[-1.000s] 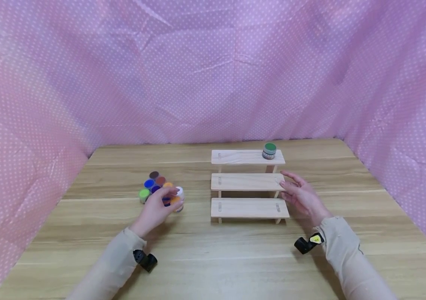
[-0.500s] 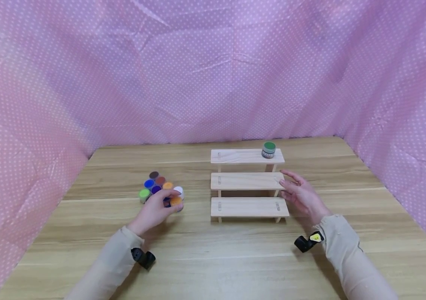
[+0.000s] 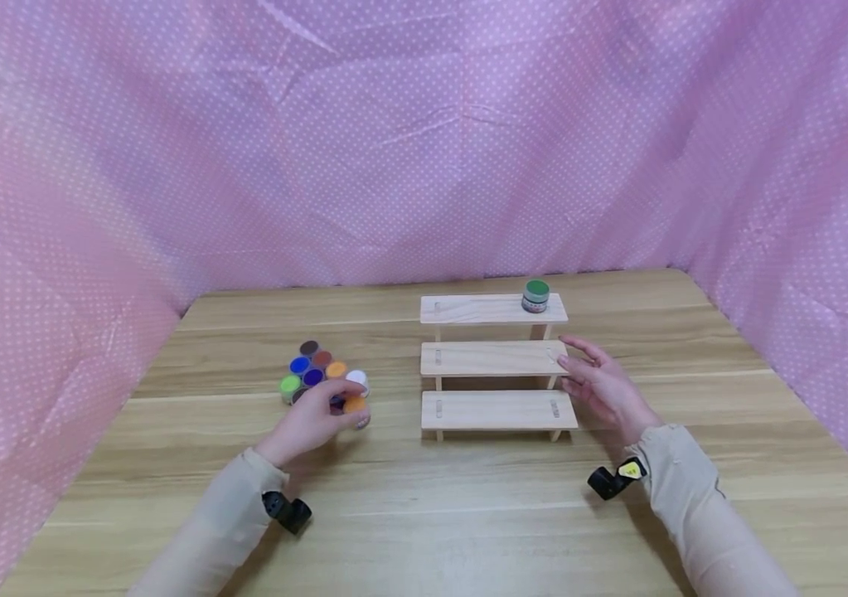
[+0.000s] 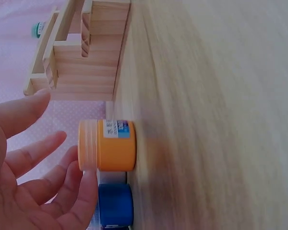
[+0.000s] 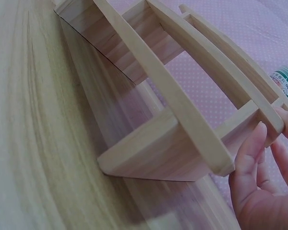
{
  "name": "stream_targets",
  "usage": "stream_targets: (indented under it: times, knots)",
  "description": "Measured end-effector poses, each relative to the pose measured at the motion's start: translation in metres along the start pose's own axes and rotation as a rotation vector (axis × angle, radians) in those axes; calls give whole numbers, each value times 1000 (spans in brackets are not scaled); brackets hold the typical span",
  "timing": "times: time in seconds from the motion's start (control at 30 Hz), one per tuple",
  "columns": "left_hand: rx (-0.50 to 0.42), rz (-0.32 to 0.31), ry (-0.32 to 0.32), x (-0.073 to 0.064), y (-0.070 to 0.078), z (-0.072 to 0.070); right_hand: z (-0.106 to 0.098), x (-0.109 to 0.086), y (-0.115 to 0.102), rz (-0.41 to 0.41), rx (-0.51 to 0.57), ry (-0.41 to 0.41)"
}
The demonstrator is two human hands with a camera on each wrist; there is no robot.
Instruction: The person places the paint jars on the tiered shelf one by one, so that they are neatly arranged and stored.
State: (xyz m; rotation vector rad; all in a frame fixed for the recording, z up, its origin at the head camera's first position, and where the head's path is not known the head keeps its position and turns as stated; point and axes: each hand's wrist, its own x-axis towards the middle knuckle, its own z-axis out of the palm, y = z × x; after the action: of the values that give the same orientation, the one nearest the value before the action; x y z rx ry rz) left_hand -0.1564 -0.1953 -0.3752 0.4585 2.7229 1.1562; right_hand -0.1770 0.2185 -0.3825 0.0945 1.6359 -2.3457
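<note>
In the head view, my left hand (image 3: pixel 315 419) is at a jar of orange paint (image 3: pixel 355 405) at the near right of a cluster of paint jars. The left wrist view shows its fingertips against the clear lid of the orange paint jar (image 4: pixel 116 153), with the thumb held apart. A blue jar (image 4: pixel 116 205) stands beside it. My right hand (image 3: pixel 606 394) holds the right end of the middle board of a three-tier wooden shelf (image 3: pixel 494 359). Its thumb and index finger are around that board end in the right wrist view. One green paint jar (image 3: pixel 535 296) stands on the top tier.
The cluster includes a white jar (image 3: pixel 357 381), a light green jar (image 3: pixel 290 386) and a dark brown jar (image 3: pixel 309 348), among several others. All stand on a wood-grain table (image 3: pixel 424 506). A pink dotted cloth (image 3: pixel 424 166) hangs behind and at both sides.
The orange paint jar has shifted slightly toward the near side, away from the white jar, with my left hand at it. My right hand keeps its place at the shelf.
</note>
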Motion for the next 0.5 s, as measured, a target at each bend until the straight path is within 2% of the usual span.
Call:
stream_targets:
  times: [0.23,0.5]
  knots:
    - [-68,-32,-40,-1,0,0,0,1,-1,-9,-2,-14]
    - [-68,-59,-50,-2,1,2,-1,0,1,-3,9,-6]
